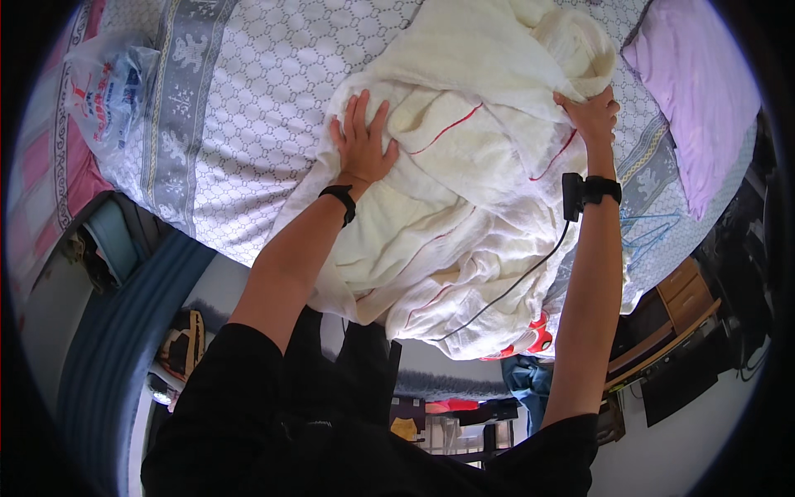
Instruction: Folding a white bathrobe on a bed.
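Observation:
A cream, gauzy quilt [464, 157] with thin red lines lies bunched and crumpled across the bed, part of it hanging over the near edge. My left hand [363, 147] rests flat on its left side, fingers spread. At the quilt's right edge is my right hand [592, 120], its thumb toward the cloth and its fingers curled around a fold. Each wrist wears a black band; a dark cable runs from the right one over the quilt.
A patterned white and grey sheet [273, 99] covers the bed. A clear plastic bag [112, 95] lies at far left, a lilac pillow [700, 91] at far right. A blue hanger [650, 236] sits near the right edge. Wooden drawers [683, 294] stand lower right, a blue curtain [108, 331] lower left.

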A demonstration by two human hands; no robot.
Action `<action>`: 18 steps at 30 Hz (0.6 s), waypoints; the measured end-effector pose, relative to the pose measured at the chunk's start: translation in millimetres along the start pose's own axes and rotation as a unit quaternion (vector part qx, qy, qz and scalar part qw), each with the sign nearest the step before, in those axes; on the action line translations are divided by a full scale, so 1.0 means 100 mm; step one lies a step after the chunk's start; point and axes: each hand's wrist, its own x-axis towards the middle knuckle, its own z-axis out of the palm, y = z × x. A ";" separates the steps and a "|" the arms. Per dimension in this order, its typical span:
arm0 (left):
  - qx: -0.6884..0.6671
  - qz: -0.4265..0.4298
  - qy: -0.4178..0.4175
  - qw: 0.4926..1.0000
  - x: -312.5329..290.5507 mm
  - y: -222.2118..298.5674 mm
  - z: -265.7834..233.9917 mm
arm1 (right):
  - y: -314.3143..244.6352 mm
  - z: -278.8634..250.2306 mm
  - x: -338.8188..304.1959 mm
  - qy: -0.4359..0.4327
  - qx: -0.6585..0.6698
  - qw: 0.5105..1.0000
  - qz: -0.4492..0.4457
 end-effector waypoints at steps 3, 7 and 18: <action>-0.034 0.019 0.016 0.999 -0.02 0.02 0.00 | 0.08 0.04 0.11 0.005 0.019 0.999 0.026; -0.048 0.028 0.043 0.998 0.04 0.04 -0.01 | 0.20 0.07 0.20 -0.035 0.070 0.997 -0.025; -0.095 0.087 0.044 0.991 0.05 -0.04 -0.49 | 0.32 -0.78 -2.61 0.276 0.165 0.930 -0.176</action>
